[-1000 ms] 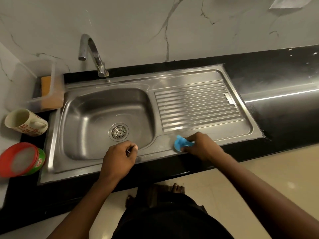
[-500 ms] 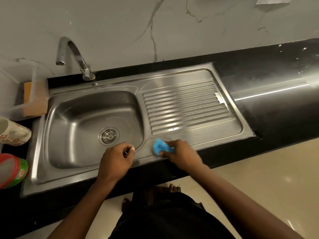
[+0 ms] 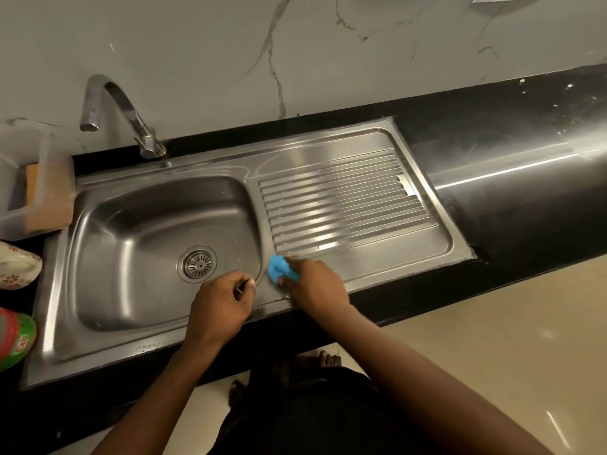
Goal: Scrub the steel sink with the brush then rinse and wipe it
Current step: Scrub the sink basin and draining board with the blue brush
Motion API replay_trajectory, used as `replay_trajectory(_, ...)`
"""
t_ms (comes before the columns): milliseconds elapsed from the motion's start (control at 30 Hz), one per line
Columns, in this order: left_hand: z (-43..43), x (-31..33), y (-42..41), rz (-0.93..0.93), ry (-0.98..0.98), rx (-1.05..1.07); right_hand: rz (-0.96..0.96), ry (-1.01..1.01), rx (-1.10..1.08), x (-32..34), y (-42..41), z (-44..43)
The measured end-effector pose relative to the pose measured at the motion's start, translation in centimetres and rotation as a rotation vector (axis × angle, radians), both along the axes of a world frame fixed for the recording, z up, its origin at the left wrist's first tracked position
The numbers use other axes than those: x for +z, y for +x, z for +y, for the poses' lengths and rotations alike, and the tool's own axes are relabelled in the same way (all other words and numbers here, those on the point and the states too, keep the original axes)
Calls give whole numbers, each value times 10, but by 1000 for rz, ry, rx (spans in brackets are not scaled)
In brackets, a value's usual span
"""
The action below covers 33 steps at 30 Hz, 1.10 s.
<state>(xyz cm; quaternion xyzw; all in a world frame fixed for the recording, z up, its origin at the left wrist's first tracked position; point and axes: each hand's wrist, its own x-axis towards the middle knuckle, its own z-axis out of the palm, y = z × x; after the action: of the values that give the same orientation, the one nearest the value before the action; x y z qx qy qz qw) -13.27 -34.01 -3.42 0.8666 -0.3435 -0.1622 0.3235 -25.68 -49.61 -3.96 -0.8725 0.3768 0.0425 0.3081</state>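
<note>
Your right hand [image 3: 315,284] gripped a blue pad [image 3: 279,269] on the front edge of the steel sink [image 3: 377,267], beside the bowl. Your left hand [image 3: 220,307] was curled there too; I could not tell if it held anything. No water ran from the tap [image 3: 108,103], so I guess rinsing and wiping were left. The tub [image 3: 16,339] at the left edge had letters I could not read.

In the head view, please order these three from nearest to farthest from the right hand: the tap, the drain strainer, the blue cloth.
1. Blue cloth, gripped by the right hand itself.
2. Drain strainer, to the hand's left.
3. Tap, far back on the left.
</note>
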Motion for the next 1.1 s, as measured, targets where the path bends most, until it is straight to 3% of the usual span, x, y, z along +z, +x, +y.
replay_trajectory(100,-1,2,4,-1,-2,6,25,22,62,-3,-26,-10)
replay_trajectory(267,-5,3,2,0,7,2,45,-12,-219,-3,-92,-101)
replay_trajectory(367,-8,6,0,-7,7,0,37,-25,-260,0,-84,-110)
replay_trajectory(467,-12,8,-2,-33,-5,16,7,52,-146,4,-38,-66)
replay_trajectory(600,-13,2,-1,-71,-4,35,-45,-36,137,-4,17,-2)
replay_trajectory(667,-12,-1,-1,-67,-2,37,-29,-49,176,-3,13,-3)
replay_trajectory(933,-23,-10,-24,-8,-1,39,8,-50,-192,-2,-108,-146)
replay_trajectory(1100,-31,-10,-31,2,9,30,-16,1,-190,-7,-84,-113)
